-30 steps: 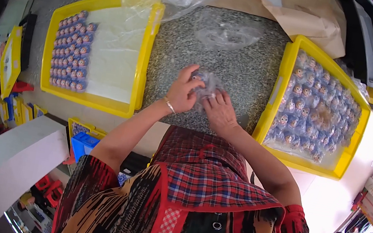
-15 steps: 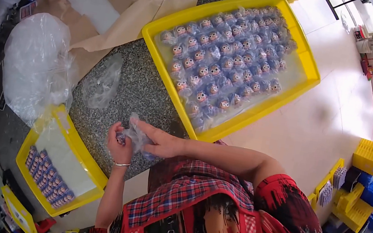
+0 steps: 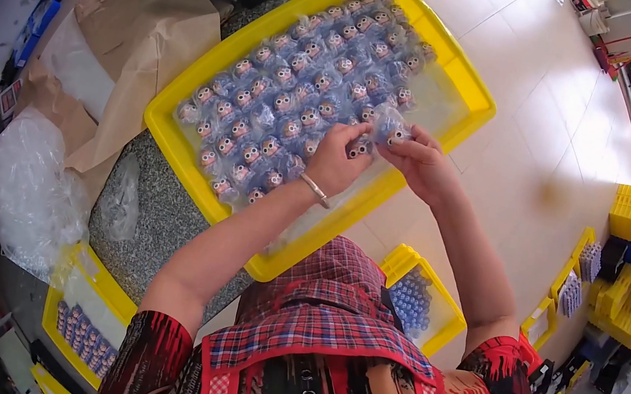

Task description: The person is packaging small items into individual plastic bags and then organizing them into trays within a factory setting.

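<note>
Pinched by my right hand (image 3: 422, 167) at the tray's (image 3: 307, 243) four o'clock, the bagged toy (image 3: 389, 128) may drop if its plastic (image 3: 386, 113) slips.

we pinch a clear-wrapped blue round-eyed figurine (image 3: 387, 124) with our bare right hand (image 3: 423, 171) over a large yellow plastic tray (image 3: 456, 77) of similar wrapped figurines (image 3: 283, 103), our braceleted left hand (image 3: 335, 160) curled beside our right; crumpled brown paper (image 3: 161, 43) and a clear plastic bag (image 3: 36, 177) lie to our left.
</note>
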Motion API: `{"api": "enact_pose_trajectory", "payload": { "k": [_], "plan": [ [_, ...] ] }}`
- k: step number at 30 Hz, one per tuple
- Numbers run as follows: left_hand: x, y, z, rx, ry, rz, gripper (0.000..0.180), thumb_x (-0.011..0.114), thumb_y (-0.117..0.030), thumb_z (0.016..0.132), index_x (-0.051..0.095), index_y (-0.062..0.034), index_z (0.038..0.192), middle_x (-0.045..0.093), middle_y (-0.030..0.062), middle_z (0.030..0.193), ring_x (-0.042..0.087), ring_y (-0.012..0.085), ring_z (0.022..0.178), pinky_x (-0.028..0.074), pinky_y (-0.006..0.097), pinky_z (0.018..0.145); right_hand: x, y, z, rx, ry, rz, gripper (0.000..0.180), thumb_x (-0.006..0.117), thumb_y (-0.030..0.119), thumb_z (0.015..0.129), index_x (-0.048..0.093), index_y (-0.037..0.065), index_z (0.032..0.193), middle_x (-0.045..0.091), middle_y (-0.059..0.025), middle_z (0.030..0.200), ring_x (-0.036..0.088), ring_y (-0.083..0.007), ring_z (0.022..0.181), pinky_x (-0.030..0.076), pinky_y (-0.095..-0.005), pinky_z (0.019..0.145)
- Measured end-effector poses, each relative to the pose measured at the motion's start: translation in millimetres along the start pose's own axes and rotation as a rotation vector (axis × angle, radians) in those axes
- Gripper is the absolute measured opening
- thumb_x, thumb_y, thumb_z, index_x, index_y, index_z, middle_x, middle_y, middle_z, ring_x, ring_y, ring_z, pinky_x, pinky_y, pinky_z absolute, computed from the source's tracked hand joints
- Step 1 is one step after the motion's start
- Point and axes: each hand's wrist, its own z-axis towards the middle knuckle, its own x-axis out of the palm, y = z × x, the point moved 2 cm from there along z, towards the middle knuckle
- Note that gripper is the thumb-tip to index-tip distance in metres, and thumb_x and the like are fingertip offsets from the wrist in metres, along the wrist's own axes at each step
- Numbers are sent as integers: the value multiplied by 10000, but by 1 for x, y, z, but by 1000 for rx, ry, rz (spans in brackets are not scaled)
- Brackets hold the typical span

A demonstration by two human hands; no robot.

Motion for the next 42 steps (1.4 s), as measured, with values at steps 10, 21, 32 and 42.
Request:
{"api": "enact_pose_trajectory", "payload": {
  "k": [10,21,32,42],
  "plan": [
    [101,35,103,39,16,580,346,722,-233,751,582,2,963,622,203,961,609,353,900,490,423,784,-94,35,67,-92,-308,-1895,332,488,371,909,602,73,1001,656,-139,938,573,-293,1040,174,-560,1073],
    [-17,-19,-63,206,97,359,368,645,-115,792,570,-15,1138,577,167,978,590,308,952,475,391,838,-98,-11,-9,-471,-511,-2008,361,557,325,894,593,113,1183,578,-134,1192,515,-305,1142,238,-545,1051],
    [-452,50,-324,-351,-1382,1038,278,654,-104,753,640,-76,1030,595,148,1087,558,312,1013,470,389,840,131,-105,-20,-619,116,-1326,273,567,20,836,592,-15,1106,599,-176,1121,557,-332,1068,415,-378,931],
    [-557,142,-358,-369,-687,1334,264,550,10,703,647,-24,946,596,204,928,553,379,910,449,433,821,270,-174,-9,-875,374,-1394,245,587,79,770,580,24,1009,581,-145,995,549,-324,933,424,-432,820]
  ]
}}
